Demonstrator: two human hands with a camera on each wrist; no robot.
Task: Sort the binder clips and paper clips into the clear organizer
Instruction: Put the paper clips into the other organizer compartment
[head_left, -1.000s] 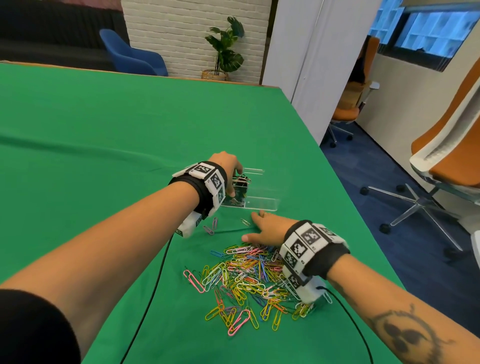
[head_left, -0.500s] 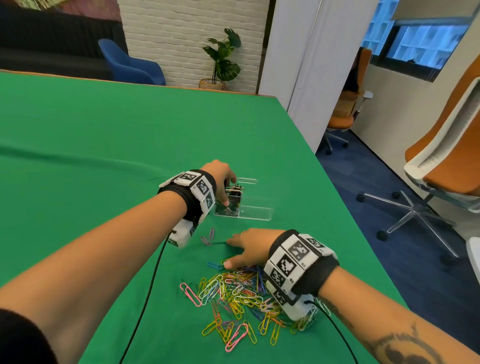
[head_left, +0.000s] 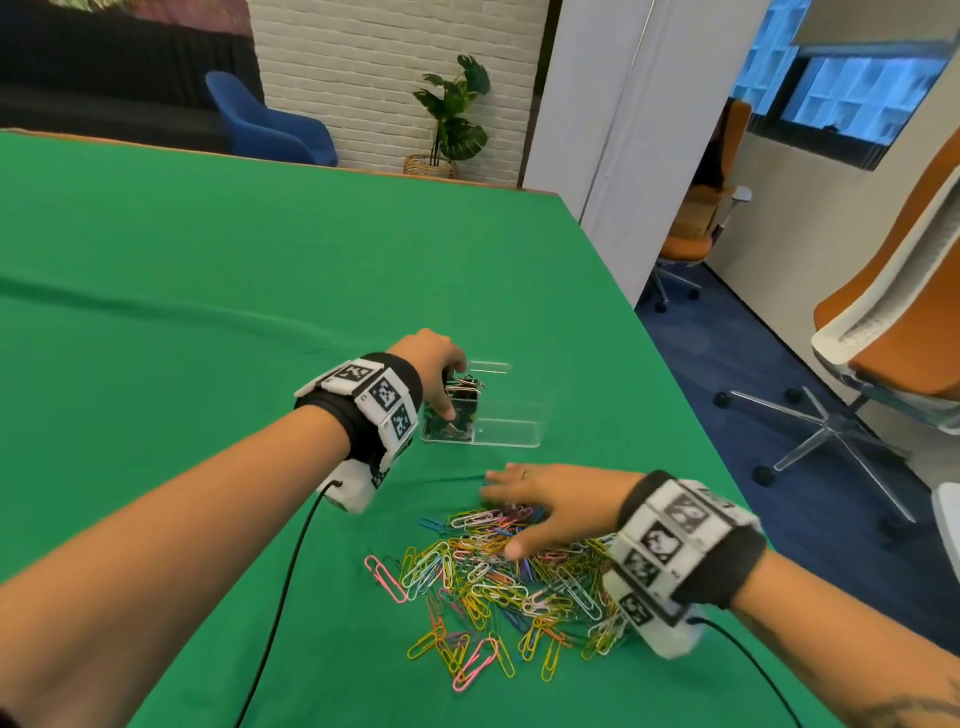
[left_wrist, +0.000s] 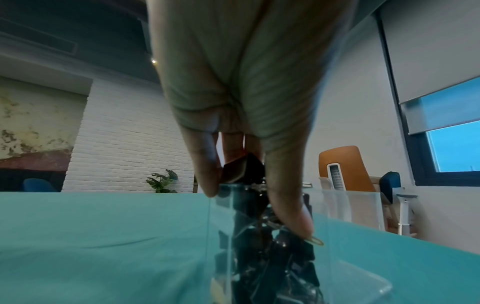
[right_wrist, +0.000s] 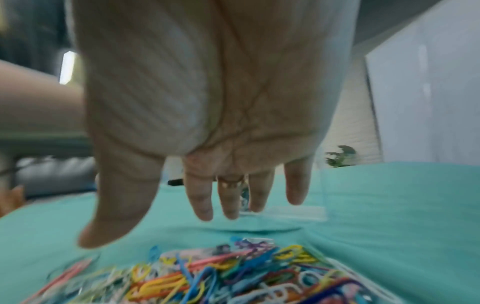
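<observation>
The clear organizer (head_left: 506, 434) stands on the green cloth, its left compartment packed with black binder clips (head_left: 462, 395) and its right compartment bare. My left hand (head_left: 451, 387) reaches into that left compartment. Its thumb and fingers pinch a black binder clip (left_wrist: 244, 168) at the top of the stack, just above the organizer wall (left_wrist: 350, 205). My right hand (head_left: 501, 514) lies palm down with straight, spread fingers on the far edge of a heap of coloured paper clips (head_left: 493, 582). It holds nothing. The same paper clips (right_wrist: 207, 277) fill the bottom of the right wrist view.
The table's right edge (head_left: 675, 389) runs close past the organizer, with orange office chairs (head_left: 893, 322) on the floor beyond. A black cable (head_left: 280, 597) trails from my left wrist toward me, and another from my right wrist. Green cloth (head_left: 182, 312) stretches far to the left and back.
My right hand has drawn back from the organizer's front onto the paper clip heap. My left hand has stayed at the binder clip compartment. The two loose clips by my left wrist no longer show.
</observation>
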